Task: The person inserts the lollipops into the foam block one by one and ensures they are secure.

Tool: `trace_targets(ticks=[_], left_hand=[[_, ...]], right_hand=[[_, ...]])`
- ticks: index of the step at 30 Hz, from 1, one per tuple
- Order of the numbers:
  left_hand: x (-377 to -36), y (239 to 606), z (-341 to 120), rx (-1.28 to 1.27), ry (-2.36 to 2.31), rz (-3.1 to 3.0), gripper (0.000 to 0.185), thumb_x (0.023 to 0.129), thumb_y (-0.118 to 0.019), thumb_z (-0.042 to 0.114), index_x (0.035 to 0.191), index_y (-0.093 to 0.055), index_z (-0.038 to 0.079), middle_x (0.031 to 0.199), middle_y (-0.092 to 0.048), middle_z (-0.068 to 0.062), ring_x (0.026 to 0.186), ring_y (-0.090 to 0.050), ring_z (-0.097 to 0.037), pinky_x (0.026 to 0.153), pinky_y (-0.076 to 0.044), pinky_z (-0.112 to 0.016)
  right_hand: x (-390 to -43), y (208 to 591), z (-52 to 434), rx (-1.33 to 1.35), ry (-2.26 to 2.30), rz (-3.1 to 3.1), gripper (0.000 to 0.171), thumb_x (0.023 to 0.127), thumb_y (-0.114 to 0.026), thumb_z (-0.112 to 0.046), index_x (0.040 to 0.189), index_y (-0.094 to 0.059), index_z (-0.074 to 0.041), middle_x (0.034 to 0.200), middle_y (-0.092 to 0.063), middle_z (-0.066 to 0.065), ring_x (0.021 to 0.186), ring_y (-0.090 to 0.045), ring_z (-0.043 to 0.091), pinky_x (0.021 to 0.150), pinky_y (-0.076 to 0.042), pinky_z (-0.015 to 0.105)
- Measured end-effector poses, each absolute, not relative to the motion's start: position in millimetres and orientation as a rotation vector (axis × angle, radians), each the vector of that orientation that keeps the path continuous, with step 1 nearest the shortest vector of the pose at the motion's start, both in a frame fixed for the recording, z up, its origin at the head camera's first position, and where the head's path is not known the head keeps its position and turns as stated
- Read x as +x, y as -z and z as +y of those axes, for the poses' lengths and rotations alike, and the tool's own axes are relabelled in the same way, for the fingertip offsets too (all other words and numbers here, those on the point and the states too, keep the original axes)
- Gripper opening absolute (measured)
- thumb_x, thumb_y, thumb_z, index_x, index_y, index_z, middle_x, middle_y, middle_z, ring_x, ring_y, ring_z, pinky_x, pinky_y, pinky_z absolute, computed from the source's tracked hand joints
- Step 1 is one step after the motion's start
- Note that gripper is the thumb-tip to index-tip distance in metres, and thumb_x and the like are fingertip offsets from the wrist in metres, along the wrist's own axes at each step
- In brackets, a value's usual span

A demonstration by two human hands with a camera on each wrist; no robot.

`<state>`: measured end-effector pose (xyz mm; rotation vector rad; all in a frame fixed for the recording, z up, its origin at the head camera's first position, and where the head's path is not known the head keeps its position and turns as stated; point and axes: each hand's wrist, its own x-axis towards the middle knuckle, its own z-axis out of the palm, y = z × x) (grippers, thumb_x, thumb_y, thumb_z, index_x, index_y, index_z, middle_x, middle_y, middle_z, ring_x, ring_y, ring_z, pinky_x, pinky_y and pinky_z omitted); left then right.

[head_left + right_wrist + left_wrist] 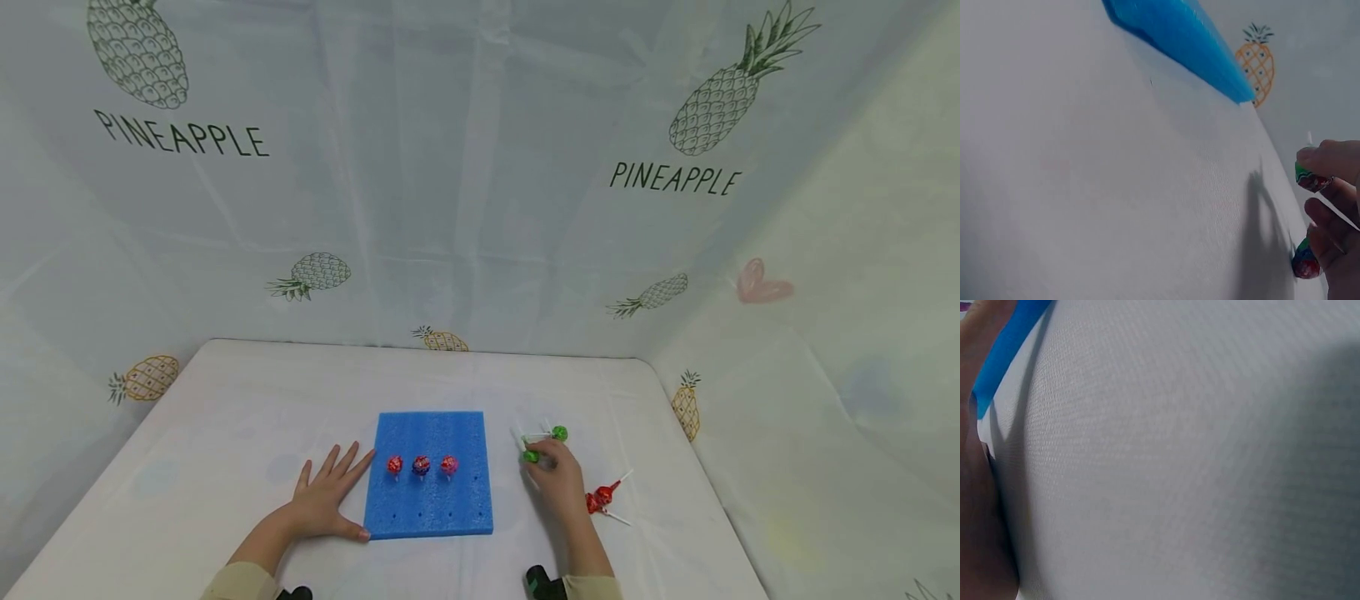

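Note:
My left hand point(322, 502) lies spread on the table, its thumb at the near left corner of a blue foam board point(472, 433) and its index fingertip by the left edge. Three wrapped lollipops stand in a row in the board: a red one point(394, 465), a dark blue and red one point(422, 465) and a pinkish red one point(449, 465). To the right of the board, my right hand point(555, 479) pinches a green-wrapped lollipop point(1314, 177) by its head between thumb and finger. Another green lollipop point(559, 433) lies just beyond those fingers.
Red lollipops point(603, 495) lie on the table beside my right forearm, sticks pointing outward. Small holes point(450, 514) run across the near part of the board. A white cloth point(262, 400) covers the table, and a pineapple-print curtain point(480, 208) hangs behind it.

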<state>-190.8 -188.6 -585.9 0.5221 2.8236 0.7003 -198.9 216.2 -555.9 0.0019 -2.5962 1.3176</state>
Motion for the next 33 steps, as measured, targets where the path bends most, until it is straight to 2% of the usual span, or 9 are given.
trace_targets(ticks=[6,12,18,23,25,27,30,33], left_hand=[[-192,593,-191,0.537,-0.701,2.844,0.125,0.051,-0.075,0.078,0.155,-0.020,0.036,0.160,-0.015,-0.018,0.144,0.000,-0.048,0.100,0.021,-0.068],[-192,596,-192,0.549,-0.689,2.859,0.125,0.050,-0.074,0.079,0.155,-0.020,0.037,0.160,-0.017,-0.018,0.144,-0.001,-0.048,0.101,0.017,-0.071],[-192,591,-190,0.530,-0.688,2.843,0.126,0.050,-0.074,0.079,0.155,-0.022,0.032,0.161,-0.015,-0.018,0.144,0.000,-0.048,0.101,0.018,-0.070],[-191,590,-190,0.529,-0.689,2.842,0.125,0.051,-0.074,0.078,0.155,-0.018,0.038,0.161,-0.015,-0.018,0.144,0.000,-0.049,0.101,0.022,-0.067],[-191,591,-190,0.530,-0.693,2.844,0.125,0.051,-0.074,0.079,0.155,-0.017,0.040,0.161,-0.015,-0.018,0.144,0.000,-0.048,0.101,0.024,-0.064],[-192,591,-190,0.531,-0.696,2.849,0.125,0.051,-0.074,0.078,0.155,-0.016,0.042,0.160,-0.015,-0.018,0.144,0.000,-0.049,0.100,0.024,-0.064],[-191,590,-190,0.528,-0.700,2.846,0.125,0.051,-0.075,0.078,0.155,-0.017,0.040,0.161,-0.015,-0.018,0.143,0.000,-0.049,0.100,0.024,-0.063],[-191,588,-189,0.527,-0.696,2.838,0.125,0.051,-0.075,0.078,0.155,-0.019,0.037,0.160,-0.015,-0.018,0.144,0.001,-0.049,0.101,0.022,-0.065]], right_hand=[[-189,555,204,0.062,-1.463,-2.504,0.024,0.081,-0.075,0.001,0.104,-0.073,-0.007,0.104,-0.063,0.000,0.095,-0.061,0.018,0.083,-0.053,0.030],[-179,558,194,0.158,-1.599,-2.362,0.027,0.077,-0.073,0.011,0.101,-0.072,-0.001,0.100,-0.061,0.004,0.091,-0.062,0.018,0.083,-0.054,0.027],[-173,561,187,0.195,-1.565,-2.309,0.028,0.077,-0.073,0.011,0.102,-0.074,-0.003,0.102,-0.060,0.003,0.088,-0.061,0.015,0.079,-0.054,0.024],[-167,556,179,0.194,-1.539,-2.273,0.030,0.075,-0.072,0.016,0.100,-0.072,0.000,0.099,-0.063,0.007,0.082,-0.061,0.021,0.074,-0.056,0.035],[-166,555,177,0.193,-1.543,-2.256,0.030,0.074,-0.072,0.017,0.099,-0.070,0.000,0.097,-0.064,0.005,0.081,-0.061,0.018,0.073,-0.056,0.034],[-161,543,172,0.183,-1.555,-2.260,0.029,0.075,-0.072,0.017,0.099,-0.069,0.002,0.096,-0.065,0.007,0.081,-0.062,0.021,0.073,-0.056,0.037],[-154,529,169,0.217,-1.570,-2.237,0.028,0.076,-0.072,0.016,0.100,-0.067,0.003,0.095,-0.067,0.007,0.081,-0.063,0.022,0.073,-0.056,0.037],[-149,517,166,0.218,-1.589,-2.232,0.028,0.077,-0.072,0.016,0.102,-0.067,0.005,0.095,-0.068,0.011,0.083,-0.064,0.028,0.074,-0.056,0.043]])
